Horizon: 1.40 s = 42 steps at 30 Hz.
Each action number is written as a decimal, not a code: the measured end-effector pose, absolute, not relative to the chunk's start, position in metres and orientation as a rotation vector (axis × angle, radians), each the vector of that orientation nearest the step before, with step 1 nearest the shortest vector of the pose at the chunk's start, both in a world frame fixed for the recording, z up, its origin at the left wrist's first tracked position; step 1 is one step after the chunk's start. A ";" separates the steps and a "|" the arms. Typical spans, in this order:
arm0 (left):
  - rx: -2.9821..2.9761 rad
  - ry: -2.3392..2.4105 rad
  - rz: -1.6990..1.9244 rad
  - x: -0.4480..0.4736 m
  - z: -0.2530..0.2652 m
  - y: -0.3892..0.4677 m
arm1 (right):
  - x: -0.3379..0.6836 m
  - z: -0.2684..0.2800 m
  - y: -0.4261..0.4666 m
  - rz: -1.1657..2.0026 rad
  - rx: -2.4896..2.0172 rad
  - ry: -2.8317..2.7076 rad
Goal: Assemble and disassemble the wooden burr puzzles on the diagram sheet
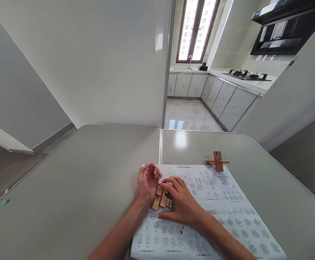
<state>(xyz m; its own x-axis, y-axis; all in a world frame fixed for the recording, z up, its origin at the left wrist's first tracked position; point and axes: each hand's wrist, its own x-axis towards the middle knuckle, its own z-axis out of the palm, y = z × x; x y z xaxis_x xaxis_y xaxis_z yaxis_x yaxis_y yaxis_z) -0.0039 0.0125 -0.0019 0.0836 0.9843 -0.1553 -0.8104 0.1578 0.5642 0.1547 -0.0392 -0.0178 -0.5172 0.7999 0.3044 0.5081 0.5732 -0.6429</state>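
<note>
Several small notched wooden puzzle pieces (162, 199) lie close together on a printed sheet (214, 216); one bears a black number that looks like a 3. My left hand (148, 182) rests at their far left side, palm turned inward, its fingers loosely curled with no object visible in them. From the right, my right hand (183, 202) arches over the pieces. Its thumb is spread away from the fingers, and the fingertips reach the far end of the pieces, partly hiding them. Whether those fingertips press on a piece is hard to see.
At the sheet's far right corner stands a wooden cross-shaped piece (218, 161) with a thin stick through it. The grey table (78, 187) has a seam across its middle. A small teal bit (5, 202) lies by the left edge. Beyond is a kitchen with a stove (246, 75).
</note>
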 end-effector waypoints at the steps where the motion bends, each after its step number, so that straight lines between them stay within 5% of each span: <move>1: 0.361 0.567 1.387 -0.005 -0.002 0.013 | 0.152 -0.019 -0.041 0.632 -1.047 -2.224; 15: 0.393 0.593 1.367 -0.007 -0.002 0.017 | 0.159 -0.026 -0.030 0.518 -1.197 -2.089; 27: 1.512 1.106 1.250 -0.009 -0.006 0.016 | 0.192 -0.030 -0.010 0.508 -1.269 -2.079; 33: 2.061 0.919 0.820 -0.024 0.001 0.014 | 0.205 -0.022 -0.005 0.633 -1.253 -2.107; 42: 2.041 0.937 0.759 -0.034 -0.004 0.019 | 0.227 -0.015 0.002 0.914 -1.228 -2.049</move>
<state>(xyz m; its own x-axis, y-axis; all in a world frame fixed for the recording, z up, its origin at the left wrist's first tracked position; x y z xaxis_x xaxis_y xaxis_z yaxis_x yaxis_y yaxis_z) -0.0341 0.0189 -0.0040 0.5558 0.8075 0.1976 0.3611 -0.4486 0.8176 0.2271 0.0017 -0.0154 -0.4113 0.9026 0.1268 0.5084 0.3426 -0.7900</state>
